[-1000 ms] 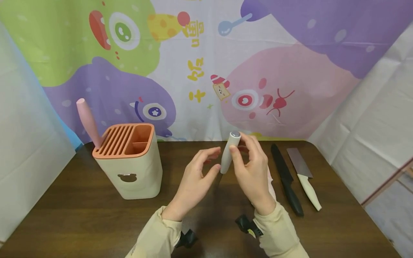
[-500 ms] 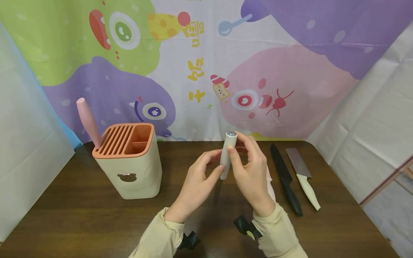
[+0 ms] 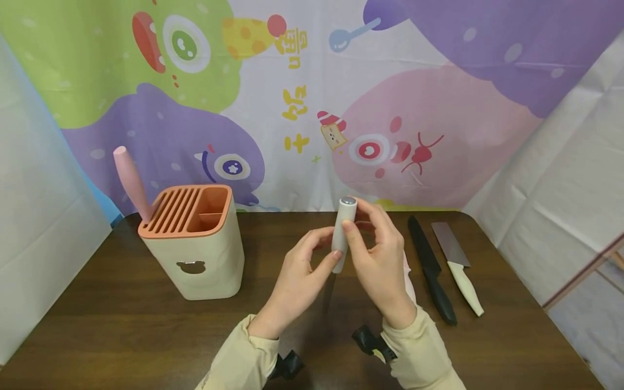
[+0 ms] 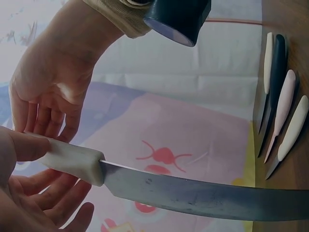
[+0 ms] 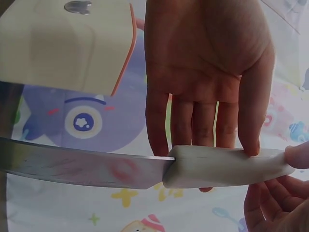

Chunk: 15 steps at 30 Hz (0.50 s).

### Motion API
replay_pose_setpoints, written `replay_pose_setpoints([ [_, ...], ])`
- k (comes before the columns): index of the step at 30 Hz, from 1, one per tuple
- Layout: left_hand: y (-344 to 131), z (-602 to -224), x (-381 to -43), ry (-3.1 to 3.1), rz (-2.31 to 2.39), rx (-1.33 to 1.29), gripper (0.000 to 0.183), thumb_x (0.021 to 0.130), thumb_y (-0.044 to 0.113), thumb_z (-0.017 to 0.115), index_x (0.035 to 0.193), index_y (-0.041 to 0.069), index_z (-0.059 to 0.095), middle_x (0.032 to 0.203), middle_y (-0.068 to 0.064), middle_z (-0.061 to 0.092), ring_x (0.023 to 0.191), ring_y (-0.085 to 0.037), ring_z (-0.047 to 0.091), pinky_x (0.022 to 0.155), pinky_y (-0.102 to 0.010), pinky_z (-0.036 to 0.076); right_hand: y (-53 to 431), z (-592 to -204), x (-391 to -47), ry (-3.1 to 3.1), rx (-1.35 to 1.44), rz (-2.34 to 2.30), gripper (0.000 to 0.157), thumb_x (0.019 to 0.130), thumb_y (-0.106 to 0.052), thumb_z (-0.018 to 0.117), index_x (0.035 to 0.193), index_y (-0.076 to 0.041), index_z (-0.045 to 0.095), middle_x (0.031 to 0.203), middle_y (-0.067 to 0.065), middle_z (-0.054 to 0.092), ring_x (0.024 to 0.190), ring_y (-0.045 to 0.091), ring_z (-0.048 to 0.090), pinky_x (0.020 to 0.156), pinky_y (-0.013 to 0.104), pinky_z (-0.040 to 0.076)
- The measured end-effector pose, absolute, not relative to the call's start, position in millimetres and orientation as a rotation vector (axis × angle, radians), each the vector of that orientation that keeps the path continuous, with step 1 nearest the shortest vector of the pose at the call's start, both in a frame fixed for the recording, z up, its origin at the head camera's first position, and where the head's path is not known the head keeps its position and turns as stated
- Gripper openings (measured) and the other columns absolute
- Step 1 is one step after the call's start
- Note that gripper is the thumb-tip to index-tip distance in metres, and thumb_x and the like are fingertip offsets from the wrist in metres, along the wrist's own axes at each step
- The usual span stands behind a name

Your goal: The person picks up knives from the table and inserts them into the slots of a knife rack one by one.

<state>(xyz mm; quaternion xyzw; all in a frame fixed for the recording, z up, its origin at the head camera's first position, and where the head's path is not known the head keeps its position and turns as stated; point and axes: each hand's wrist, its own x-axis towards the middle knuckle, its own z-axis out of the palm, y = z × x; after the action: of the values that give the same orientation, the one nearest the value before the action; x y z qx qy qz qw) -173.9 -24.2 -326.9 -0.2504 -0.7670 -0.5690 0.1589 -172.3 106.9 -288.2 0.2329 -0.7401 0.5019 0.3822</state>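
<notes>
A kitchen knife (image 3: 344, 227) with a white handle stands near upright between my hands, its silver butt cap on top. Its long blade (image 4: 203, 195) points down toward the table. My left hand (image 3: 296, 284) holds the lower handle near the blade, thumb on one side and fingers on the other. Higher up, my right hand (image 3: 382, 265) pinches the handle close to the butt. In the right wrist view both hands touch the handle (image 5: 217, 166), and the blade's tip runs out of frame.
At left stands a cream knife block (image 3: 214, 271) with an orange slotted top; a pink-handled knife (image 3: 132, 184) is in it. At right lie a black knife (image 3: 431, 271), a cream-handled cleaver (image 3: 455, 262) and a pink-handled knife (image 4: 285, 101), partly hidden by my right hand in the head view.
My left hand has closed in from beside the handle and now holds it. The knife has shifted slightly left and stands more upright. Over the last half second little has moved.
</notes>
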Motion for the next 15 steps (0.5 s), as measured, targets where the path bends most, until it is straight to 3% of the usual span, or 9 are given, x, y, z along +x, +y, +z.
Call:
replay_pose_setpoints([
  [7, -24.0, -325.9, -171.5, -2.195, -1.619, -0.708, 0.029, 0.088, 0.015, 0.059, 0.117, 0.012, 0.056, 0.109, 0.001, 0.059, 0.103, -0.009, 0.055, 0.092, -0.032, 0.044, 106.5, -287.6, -170.4, -1.907, 0.58, 1.297, 0.03, 0.083, -0.003, 0.062, 0.113, 0.0, 0.059, 0.096, 0.011, 0.061, 0.089, 0.014, 0.057, 0.078, 0.023, 0.049],
  [15, -23.4, -324.3, -169.5, -2.206, -1.61, -0.691, 0.03, 0.087, 0.016, 0.061, 0.117, 0.013, 0.056, 0.108, 0.001, 0.059, 0.101, -0.01, 0.054, 0.09, -0.033, 0.044, 105.6, -287.4, -168.2, -1.919, 0.581, 1.283, 0.03, 0.083, -0.003, 0.063, 0.113, 0.0, 0.059, 0.096, 0.011, 0.061, 0.088, 0.014, 0.058, 0.078, 0.026, 0.05],
])
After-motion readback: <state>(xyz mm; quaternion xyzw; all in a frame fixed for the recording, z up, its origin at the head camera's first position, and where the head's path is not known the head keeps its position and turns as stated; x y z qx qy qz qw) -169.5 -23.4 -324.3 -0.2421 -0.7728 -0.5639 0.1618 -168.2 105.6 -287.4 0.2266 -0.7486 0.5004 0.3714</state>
